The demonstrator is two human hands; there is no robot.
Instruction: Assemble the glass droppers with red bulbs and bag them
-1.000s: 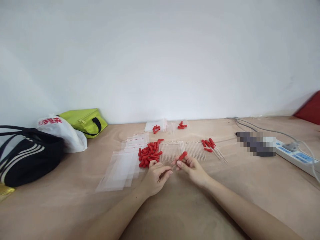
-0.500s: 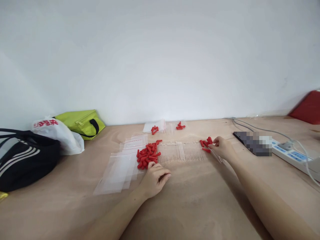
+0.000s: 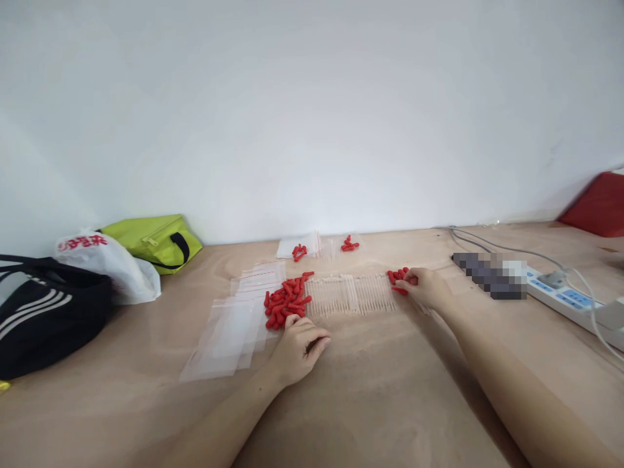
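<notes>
My left hand (image 3: 301, 348) rests on the table with its fingers loosely curled and the thumb near the index finger. Its far knuckles touch the edge of a heap of small red tapered pieces (image 3: 287, 300). My right hand (image 3: 423, 288) is closed, its fingertips over a smaller group of red pieces (image 3: 394, 278), pinching at one of them; the exact grip is partly hidden. Thin pale sticks (image 3: 427, 312) show just below this hand. Between my hands lies a row of thin pale sticks (image 3: 331, 296), side by side.
Clear zip bags (image 3: 221, 338) overlap left of the heap. Small red groups (image 3: 350, 244) lie on bags by the wall. Farther left are a black bag (image 3: 53, 312), a white plastic bag (image 3: 121, 273) and a lime bag (image 3: 151, 237). At right are a pixelated dark object (image 3: 482, 276) and a power strip (image 3: 565, 298).
My right hand has moved slightly left and lower over the small red group. The thin sticks beside it are now mostly covered. My left hand has stayed in place.
</notes>
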